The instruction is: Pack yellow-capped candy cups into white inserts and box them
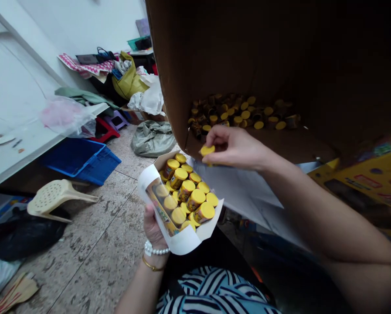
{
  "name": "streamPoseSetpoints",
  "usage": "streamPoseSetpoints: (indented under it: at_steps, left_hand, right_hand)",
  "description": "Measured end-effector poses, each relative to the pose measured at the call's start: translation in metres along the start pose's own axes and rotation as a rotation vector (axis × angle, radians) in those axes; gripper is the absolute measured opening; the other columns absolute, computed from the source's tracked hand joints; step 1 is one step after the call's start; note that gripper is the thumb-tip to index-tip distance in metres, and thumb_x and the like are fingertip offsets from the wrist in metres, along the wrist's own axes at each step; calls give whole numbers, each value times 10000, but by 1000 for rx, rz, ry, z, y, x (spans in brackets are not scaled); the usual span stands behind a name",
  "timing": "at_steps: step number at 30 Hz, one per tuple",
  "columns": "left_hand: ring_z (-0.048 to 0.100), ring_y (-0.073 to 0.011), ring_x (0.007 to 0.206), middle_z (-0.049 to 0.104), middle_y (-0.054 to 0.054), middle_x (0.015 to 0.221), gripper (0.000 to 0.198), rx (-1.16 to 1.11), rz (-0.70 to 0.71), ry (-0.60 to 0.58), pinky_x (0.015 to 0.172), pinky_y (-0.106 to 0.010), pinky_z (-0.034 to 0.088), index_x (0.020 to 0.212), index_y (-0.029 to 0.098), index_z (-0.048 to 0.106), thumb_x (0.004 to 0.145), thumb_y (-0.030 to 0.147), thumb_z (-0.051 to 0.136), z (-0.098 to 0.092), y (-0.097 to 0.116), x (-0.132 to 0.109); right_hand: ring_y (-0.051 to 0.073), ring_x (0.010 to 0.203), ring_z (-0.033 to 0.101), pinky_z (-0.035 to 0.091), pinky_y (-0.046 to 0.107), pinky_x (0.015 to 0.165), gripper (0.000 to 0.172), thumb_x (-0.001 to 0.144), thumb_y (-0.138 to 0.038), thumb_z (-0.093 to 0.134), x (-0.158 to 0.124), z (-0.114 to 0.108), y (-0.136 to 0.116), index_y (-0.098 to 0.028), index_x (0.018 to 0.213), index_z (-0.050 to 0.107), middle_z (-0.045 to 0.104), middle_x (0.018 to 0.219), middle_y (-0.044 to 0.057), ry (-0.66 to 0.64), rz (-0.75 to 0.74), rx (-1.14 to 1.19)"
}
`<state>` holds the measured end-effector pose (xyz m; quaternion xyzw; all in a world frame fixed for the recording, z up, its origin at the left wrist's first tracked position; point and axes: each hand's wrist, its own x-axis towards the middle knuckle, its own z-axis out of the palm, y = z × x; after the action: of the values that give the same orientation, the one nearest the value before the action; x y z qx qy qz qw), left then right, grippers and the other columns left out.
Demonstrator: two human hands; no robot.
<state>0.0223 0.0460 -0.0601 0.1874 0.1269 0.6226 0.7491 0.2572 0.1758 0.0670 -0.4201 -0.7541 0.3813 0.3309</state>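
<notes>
My left hand [154, 226] grips a small open cardboard box [182, 241] from below and the side, tilted so its inside faces up. Packed in it are many small tubs with yellow lids [195, 198], some seen through the box's clear window. Between the thumb and fingers of my right hand [236, 147] is a yellow-lidded tub [207, 151], held above and right of the box. Behind that hand, a large brown carton [169, 83] lies open toward me, with a heap of similar tubs [234, 114] on its dark floor.
To the left are a white table [51, 139], a blue crate [84, 159] and a cream plastic stool [56, 196]. A grey-green sack [153, 138] lies on the speckled floor. Yellow printed boxes [365, 183] stand at the right.
</notes>
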Motion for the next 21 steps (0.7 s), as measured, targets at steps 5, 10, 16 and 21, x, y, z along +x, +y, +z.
streamPoseSetpoints:
  at_steps: [5, 10, 16, 21]
  left_hand:
    - [616, -231, 1266, 723, -1, 1277, 390, 73, 186, 93, 1155, -439, 405, 1317, 336, 612, 947, 445, 557, 7, 9, 2]
    - [486, -252, 1399, 640, -38, 1409, 551, 74, 253, 99, 1200, -478, 328, 1446, 295, 496, 955, 542, 492, 15, 17, 2]
    - [641, -240, 1229, 741, 0, 1250, 379, -64, 190, 34, 1181, -468, 356, 1286, 309, 653, 957, 442, 519, -2, 31, -8]
    - [650, -245, 1217, 670, -37, 1367, 401, -134, 51, -278, 1159, -437, 394, 1325, 240, 645, 999, 322, 426, 8, 40, -6]
  right_hand:
    - [89, 657, 526, 415, 216, 607, 195, 737, -169, 712, -36, 32, -54, -203, 816, 537, 601, 787, -44, -205, -160, 86]
    - [125, 735, 523, 408, 235, 653, 247, 735, -132, 690, -44, 43, -59, -209, 889, 512, 588, 817, -21, -108, -347, -222]
    - [204, 896, 580, 500, 311, 787, 199, 808, -201, 704, -42, 41, -60, -233, 965, 585, 684, 933, 42, -83, -500, -330]
    - [254, 1048, 601, 477, 399, 987, 137, 843, -291, 712, -30, 59, -70, -184, 914, 663, 729, 888, 58, -303, -702, -408]
